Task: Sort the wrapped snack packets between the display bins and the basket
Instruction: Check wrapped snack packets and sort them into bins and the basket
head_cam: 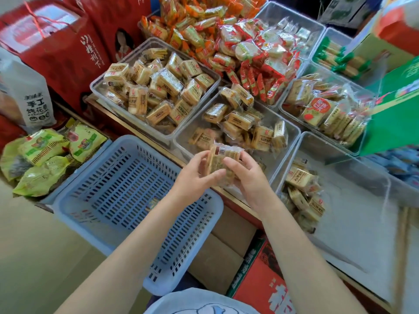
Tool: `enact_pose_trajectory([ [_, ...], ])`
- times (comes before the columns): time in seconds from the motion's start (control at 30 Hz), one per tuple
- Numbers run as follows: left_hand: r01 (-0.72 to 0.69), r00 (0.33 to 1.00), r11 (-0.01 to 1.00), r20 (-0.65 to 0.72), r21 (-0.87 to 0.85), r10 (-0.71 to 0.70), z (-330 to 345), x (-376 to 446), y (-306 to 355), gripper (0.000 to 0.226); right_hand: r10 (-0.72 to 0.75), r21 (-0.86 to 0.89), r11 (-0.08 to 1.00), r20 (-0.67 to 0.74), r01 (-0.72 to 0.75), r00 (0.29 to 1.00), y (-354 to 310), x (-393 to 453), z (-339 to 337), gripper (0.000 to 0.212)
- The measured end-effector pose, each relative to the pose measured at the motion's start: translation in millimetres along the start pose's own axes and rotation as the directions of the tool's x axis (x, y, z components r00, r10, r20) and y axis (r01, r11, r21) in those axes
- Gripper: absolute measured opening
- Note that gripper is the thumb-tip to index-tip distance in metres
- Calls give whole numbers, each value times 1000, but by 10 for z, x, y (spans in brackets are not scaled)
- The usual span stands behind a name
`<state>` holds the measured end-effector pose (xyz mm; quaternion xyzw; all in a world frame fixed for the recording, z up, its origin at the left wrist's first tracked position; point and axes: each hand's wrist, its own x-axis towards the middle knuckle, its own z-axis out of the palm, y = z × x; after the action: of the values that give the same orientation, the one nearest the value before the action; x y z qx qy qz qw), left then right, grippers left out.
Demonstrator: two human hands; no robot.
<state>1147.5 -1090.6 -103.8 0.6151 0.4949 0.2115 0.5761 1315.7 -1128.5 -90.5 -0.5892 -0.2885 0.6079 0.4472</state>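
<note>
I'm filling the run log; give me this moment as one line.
left hand + right hand: both grip snack packets | above clear bin edge | blue basket: looks empty

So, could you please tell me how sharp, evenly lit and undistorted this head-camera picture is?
Head view: daylight is bright and fairly even; the packet held in the left hand and right hand is slightly soft; glare whitens the red box top and the clear bin floor; the edges smear and blur, and the wide lens bows the blue basket.
</note>
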Motion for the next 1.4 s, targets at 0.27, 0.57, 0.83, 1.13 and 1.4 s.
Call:
enact_pose_trajectory([
  [0.27, 132, 990, 988, 65, -84, -127, 563, -702, 104, 54, 0, 1, 1000, -106, 0, 994, 226, -974, -367, 34],
  [0.57, 38, 999, 996, 32, 76, -40, 1056, -1098, 133, 59, -6, -51, 999, -260, -8, 966, 320, -1468, -744, 5],
  [0.83, 120, 964, 991, 245, -64, -101, 857, -1033, 108, 84, -68, -113, 993, -355, 29, 932, 314, -1544, -569, 2],
  [1.13, 333, 892, 897, 407, -291, -200, 549, -900, 161, 34, 106, 122, 991, -535, -48, 838, 216, -1422, -238, 13],
  [1.4, 287, 923, 848, 365, -446, -120, 332, -881, 107, 43, 40, -104, 988, -541, -115, 840, 121, -1503, 28, 12],
])
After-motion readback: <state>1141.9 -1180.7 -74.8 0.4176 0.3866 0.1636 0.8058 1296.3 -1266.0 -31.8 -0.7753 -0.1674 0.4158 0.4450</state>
